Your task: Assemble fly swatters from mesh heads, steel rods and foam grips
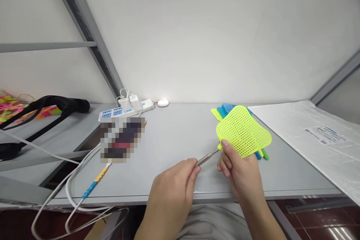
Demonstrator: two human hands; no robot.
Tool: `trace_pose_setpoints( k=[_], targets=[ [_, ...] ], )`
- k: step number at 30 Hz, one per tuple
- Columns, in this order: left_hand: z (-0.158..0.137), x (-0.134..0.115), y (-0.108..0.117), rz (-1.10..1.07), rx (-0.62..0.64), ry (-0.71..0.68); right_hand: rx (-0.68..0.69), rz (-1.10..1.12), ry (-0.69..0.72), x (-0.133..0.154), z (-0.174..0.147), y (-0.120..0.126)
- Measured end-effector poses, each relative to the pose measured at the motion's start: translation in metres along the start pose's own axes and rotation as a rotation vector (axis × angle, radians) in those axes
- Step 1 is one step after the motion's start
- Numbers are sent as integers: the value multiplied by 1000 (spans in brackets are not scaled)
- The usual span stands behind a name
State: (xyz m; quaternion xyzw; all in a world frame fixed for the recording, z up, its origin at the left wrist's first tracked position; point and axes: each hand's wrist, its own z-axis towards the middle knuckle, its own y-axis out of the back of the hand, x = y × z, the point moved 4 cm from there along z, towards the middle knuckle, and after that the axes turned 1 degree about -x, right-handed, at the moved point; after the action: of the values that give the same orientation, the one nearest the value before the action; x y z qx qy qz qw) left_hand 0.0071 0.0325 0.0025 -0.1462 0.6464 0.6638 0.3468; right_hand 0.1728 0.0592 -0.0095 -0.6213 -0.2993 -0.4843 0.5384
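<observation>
A yellow-green fly swatter (244, 132) with a perforated head and a thin metal telescopic rod is held over the table front. My left hand (176, 183) is closed around the lower end of the rod, its fingers wrapped about it. My right hand (239, 170) pinches the base of the swatter head, thumb on top, the other fingers partly hidden beneath. Behind and partly under that head lie more swatter heads (226, 108) in blue, yellow-green and green, overlapping in a pile on the table.
A grey table (180, 135) spans the front. To the left are a power strip (112, 113) with white chargers, a pixelated object (122, 140), white cables (70, 180) and a black strap-like frame (56, 107). A white case (163, 102) sits near the wall; a silvery package (317, 135) lies right.
</observation>
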Motion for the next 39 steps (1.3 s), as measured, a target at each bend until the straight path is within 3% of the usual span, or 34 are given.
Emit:
trace_pose_setpoints(
  k=[5, 9, 15, 19, 26, 29, 32, 33, 36, 39],
  targets=[
    [0, -1, -1, 232, -264, -158, -65, 97, -47, -5, -2, -4],
    [1, -3, -2, 197, -445, -269, -117, 145, -39, -11, -1, -8],
    [9, -5, -1, 134, -603, -384, -159, 213, 44, -14, -5, -15],
    [10, -9, -2, 118, -735, -459, -154, 300, 23, -11, -11, -20],
    [17, -18, -2, 131, -840, -494, -147, 294, 49, -5, -11, -22],
    [6, -22, -7, 199, -894, -522, -126, 306, 37, -8, -5, -21],
    [-11, -23, -23, -77, -865, -692, -179, 380, 30, -9, -2, -18],
    [-11, -19, -28, -319, -806, -666, -200, 401, 36, -9, -2, -17],
    [8, -3, -49, -988, -483, -199, -221, 434, 59, -7, -5, -18],
    [23, 0, -57, -1386, -326, 143, -216, 472, 53, -11, -11, -21]
  ],
)
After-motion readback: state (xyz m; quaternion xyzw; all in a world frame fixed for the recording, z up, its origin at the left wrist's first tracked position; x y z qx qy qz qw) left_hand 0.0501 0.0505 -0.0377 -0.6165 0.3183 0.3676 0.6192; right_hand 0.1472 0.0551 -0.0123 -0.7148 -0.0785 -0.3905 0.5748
